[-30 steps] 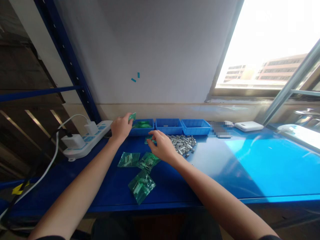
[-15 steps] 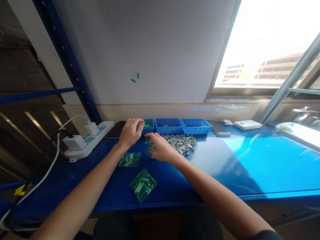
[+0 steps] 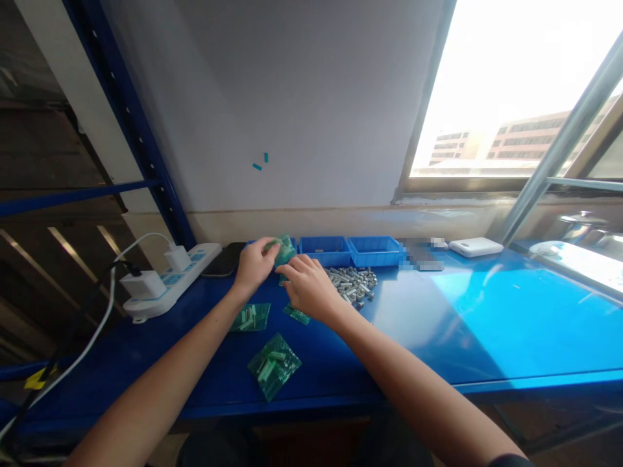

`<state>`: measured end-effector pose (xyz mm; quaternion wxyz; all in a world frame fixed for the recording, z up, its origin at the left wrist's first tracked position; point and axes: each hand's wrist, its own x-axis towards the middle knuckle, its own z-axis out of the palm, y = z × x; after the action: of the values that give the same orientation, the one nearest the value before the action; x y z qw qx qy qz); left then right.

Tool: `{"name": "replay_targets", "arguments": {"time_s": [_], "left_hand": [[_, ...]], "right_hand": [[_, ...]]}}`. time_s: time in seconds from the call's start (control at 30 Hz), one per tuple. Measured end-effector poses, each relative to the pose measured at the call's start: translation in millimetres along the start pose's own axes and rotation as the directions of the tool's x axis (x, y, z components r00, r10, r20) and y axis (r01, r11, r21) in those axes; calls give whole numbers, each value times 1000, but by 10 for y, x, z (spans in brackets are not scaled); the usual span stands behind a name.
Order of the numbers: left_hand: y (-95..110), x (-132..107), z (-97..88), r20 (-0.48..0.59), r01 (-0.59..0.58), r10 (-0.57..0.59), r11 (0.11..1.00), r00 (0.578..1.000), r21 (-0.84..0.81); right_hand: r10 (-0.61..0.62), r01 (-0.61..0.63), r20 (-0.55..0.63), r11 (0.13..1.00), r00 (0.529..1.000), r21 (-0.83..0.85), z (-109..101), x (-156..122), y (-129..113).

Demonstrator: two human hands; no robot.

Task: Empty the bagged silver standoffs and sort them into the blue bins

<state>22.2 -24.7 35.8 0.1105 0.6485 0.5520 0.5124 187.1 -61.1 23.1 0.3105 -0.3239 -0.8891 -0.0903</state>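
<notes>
My left hand (image 3: pixel 257 263) is closed on a green plastic bag (image 3: pixel 286 249), held up in front of the leftmost blue bin (image 3: pixel 252 245). Just right of it is my right hand (image 3: pixel 309 282), fingers loosely bent with a gap between thumb and forefinger; nothing shows in them. Below its fingers lies a small green bag (image 3: pixel 296 314), and a bit of green shows by its fingertips. Two more green bags, one (image 3: pixel 250 317) beside my left forearm and one (image 3: pixel 274 367) closer to the front edge, contain small metal pieces. A pile of metal pieces (image 3: pixel 353 284) lies right of my right hand.
Two more blue bins, the middle one (image 3: pixel 325 250) and the right one (image 3: pixel 374 251), stand along the wall. On the left are a white power strip (image 3: pixel 165 292) with chargers and a dark phone (image 3: pixel 222 259). A white power bank (image 3: pixel 476 247) lies at the back right.
My left hand has come away from over the left bin with a green bag in it. My right hand has shifted slightly, uncovering more of the bag below it. The view has tilted slightly.
</notes>
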Motion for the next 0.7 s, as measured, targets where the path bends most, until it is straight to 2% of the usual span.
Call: {"name": "replay_targets", "arguments": {"time_s": [0.03, 0.07, 0.13, 0.2, 0.3, 0.4, 0.5, 0.6, 0.7], "left_hand": [[-59, 52, -66, -118, -52, 73, 984, 990, 170], [-128, 108, -136, -174, -71, 127, 952, 977, 297], [-278, 212, -264, -249, -23, 134, 914, 959, 406], [-418, 287, -336, -275, 21, 124, 883, 953, 470], [-560, 323, -303, -224, 54, 83, 836, 971, 547], [-621, 288, -171, -95, -1, 80, 770, 992, 638], [-647, 233, -77, -46, -25, 79, 712, 996, 702], [-658, 194, -84, -54, -42, 106, 733, 993, 679], [-602, 163, -142, -72, -90, 162, 807, 984, 583]], "right_hand": [[25, -26, 22, 1000, 999, 18, 15, -3, -16], [48, -49, 47, 998, 998, 34, 31, -6, -27], [70, -77, 101, 995, 992, 63, 61, -14, -44], [68, -82, 142, 992, 988, 99, 82, -21, -68], [38, -67, 183, 985, 982, 159, 105, -31, -146], [-10, -33, 215, 980, 977, 194, 161, -34, -271], [-48, -11, 274, 978, 960, 209, 268, -13, -386], [-48, -33, 350, 975, 935, 221, 360, 22, -424], [-43, -41, 349, 972, 936, 229, 370, 41, -372]]}}
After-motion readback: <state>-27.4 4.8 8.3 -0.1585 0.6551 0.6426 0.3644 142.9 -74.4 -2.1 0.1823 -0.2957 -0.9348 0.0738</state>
